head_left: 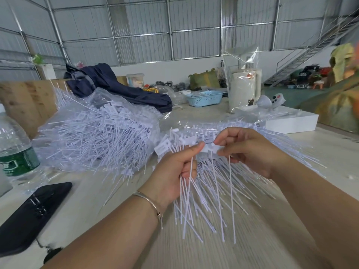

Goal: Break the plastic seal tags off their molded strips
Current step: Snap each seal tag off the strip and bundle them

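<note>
- The seal tags (202, 191) look light and springy, with thin tails that flex; best taken at the flat heads.
- Left hand (174, 167) clamps a bundle of them above the table (194, 249).
- Right hand (250, 150) pinches one tag head.
- A heap of tags (97, 136) lies beyond, in clear plastic.

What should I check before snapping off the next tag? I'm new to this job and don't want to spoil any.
1. Left hand grips the bundle of tags: ok.
2. Right hand pinches the tag head at the top: ok.
3. Both thumbs sit close together on either side of the break point: ok.
4. Only one tag pinched by the right hand: cannot tell, the fingers hide it.
5. Tails hang free above the table: ok.
6. Phone and bottle are apart from the hands: ok.
</note>
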{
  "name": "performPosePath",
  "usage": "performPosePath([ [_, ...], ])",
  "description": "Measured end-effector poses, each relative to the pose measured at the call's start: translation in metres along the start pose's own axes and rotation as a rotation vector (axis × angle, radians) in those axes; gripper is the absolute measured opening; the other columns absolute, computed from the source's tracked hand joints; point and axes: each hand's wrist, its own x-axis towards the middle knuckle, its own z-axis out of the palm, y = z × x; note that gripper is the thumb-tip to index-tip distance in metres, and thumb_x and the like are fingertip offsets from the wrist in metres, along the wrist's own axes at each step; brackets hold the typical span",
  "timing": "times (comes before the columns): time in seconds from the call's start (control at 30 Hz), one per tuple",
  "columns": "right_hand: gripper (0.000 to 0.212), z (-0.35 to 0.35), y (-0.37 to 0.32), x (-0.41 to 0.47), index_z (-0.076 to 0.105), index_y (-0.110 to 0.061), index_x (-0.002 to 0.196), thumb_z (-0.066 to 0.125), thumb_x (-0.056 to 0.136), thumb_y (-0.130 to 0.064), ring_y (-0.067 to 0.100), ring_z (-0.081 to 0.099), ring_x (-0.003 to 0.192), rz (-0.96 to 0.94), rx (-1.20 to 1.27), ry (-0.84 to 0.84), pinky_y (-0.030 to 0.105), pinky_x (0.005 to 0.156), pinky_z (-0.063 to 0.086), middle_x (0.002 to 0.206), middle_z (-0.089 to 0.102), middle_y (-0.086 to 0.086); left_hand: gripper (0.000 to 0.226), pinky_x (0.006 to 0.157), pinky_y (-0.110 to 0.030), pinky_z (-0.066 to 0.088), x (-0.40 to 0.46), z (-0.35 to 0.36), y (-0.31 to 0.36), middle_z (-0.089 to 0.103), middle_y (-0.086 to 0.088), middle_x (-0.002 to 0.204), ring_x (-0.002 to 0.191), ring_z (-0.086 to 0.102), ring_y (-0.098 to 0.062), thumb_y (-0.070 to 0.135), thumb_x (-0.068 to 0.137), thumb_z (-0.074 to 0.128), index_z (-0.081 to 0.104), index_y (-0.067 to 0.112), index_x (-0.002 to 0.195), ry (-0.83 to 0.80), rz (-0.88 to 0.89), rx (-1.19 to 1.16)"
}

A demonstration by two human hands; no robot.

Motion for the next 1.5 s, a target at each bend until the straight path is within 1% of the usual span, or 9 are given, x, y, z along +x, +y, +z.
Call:
performPosePath([
  [0.27,0.025,0.001,0.002,-0.002,0.066,-0.016,0.073,0.079,0.057,-0.029,0.012,0.055,0.056,-0.023,-0.066,-0.02,0.023,0.055,0.041,0.065,0.064,0.005,0.036,0.042,-0.018,0.013,0.0,-0.004,0.0,0.02,0.008,0.05,0.036,0.018,-0.005,0.025,0.082,0.069,0.049,0.021,0.052,-0.14,-0.057,-0.108],
  [0.47,0.036,0.009,0.003,-0.001,0.064,-0.007,0.086,0.079,0.059,-0.025,0.016,0.053,0.063,-0.013,0.005,-0.143,0.027,0.065,0.041,0.072,0.061,0.007,0.021,0.036,-0.014,0.02,-0.006,0.003,-0.005,0.028,0.011,0.052,0.036,0.027,-0.003,0.031,0.079,0.069,0.078,0.014,0.088,-0.359,-0.159,-0.245],
  [0.6,0.031,0.01,0.001,-0.004,0.058,-0.002,0.087,0.073,0.067,-0.02,0.015,0.046,0.058,-0.005,0.013,-0.129,0.024,0.059,0.037,0.063,0.055,0.004,0.05,0.042,-0.018,0.013,-0.002,0.003,-0.009,0.027,0.011,0.05,0.039,0.019,-0.005,0.035,0.09,0.058,0.051,-0.008,0.114,-0.284,-0.171,-0.171],
  [0.63,0.029,0.011,0.0,-0.004,0.057,-0.004,0.085,0.073,0.068,-0.022,0.014,0.044,0.056,-0.006,0.011,-0.134,0.022,0.056,0.037,0.061,0.055,0.002,0.038,0.043,-0.018,0.013,-0.001,0.003,-0.008,0.028,0.01,0.05,0.039,0.019,-0.005,0.034,0.09,0.059,0.074,-0.001,0.087,-0.269,-0.132,-0.183],
  [0.67,0.026,0.013,-0.002,-0.005,0.058,-0.006,0.082,0.072,0.07,-0.024,0.014,0.044,0.054,-0.007,0.004,-0.142,0.02,0.054,0.038,0.06,0.055,0.001,0.033,0.043,-0.018,0.013,0.0,0.003,-0.007,0.028,0.009,0.051,0.039,0.02,-0.005,0.031,0.088,0.062,0.063,0.006,0.067,-0.224,-0.085,-0.198],
  [0.9,0.01,0.01,-0.005,-0.003,0.07,-0.016,0.082,0.075,0.074,-0.013,0.015,0.035,0.051,-0.037,-0.099,0.008,0.021,0.048,0.027,0.064,0.064,0.01,0.023,0.033,-0.014,0.023,0.001,0.002,-0.007,0.05,0.002,0.066,0.039,0.029,-0.004,0.027,0.074,0.076,0.055,0.016,0.074,-0.006,-0.041,-0.136],
  [1.13,0.01,-0.003,-0.009,-0.004,0.077,-0.013,0.074,0.073,0.066,-0.008,0.023,0.039,0.06,0.009,-0.17,-0.02,0.019,0.047,0.026,0.062,0.057,0.014,0.028,0.036,-0.016,0.017,0.003,0.002,-0.005,0.024,0.006,0.053,0.038,0.021,-0.005,0.02,0.067,0.077,0.052,0.02,0.053,-0.073,-0.059,0.065],
  [1.3,0.032,-0.023,-0.012,-0.005,0.07,-0.008,0.055,0.05,0.071,0.011,0.016,0.029,0.048,0.026,-0.271,0.121,0.024,0.047,0.024,0.06,0.049,0.017,0.03,0.034,-0.016,0.016,0.002,-0.003,0.003,0.022,0.007,0.054,0.038,0.017,-0.006,0.008,0.072,0.07,0.053,0.022,0.053,-0.086,-0.168,0.063],
  [1.5,0.041,-0.018,-0.004,0.0,0.072,-0.006,0.068,0.034,0.071,0.008,0.016,0.034,0.053,0.049,-0.101,0.122,0.022,0.049,0.027,0.071,0.032,0.026,0.038,0.036,-0.013,0.021,0.0,0.001,-0.001,0.029,0.008,0.052,0.039,0.024,-0.003,0.003,0.078,0.071,0.065,0.017,0.044,-0.007,-0.035,0.097],
])
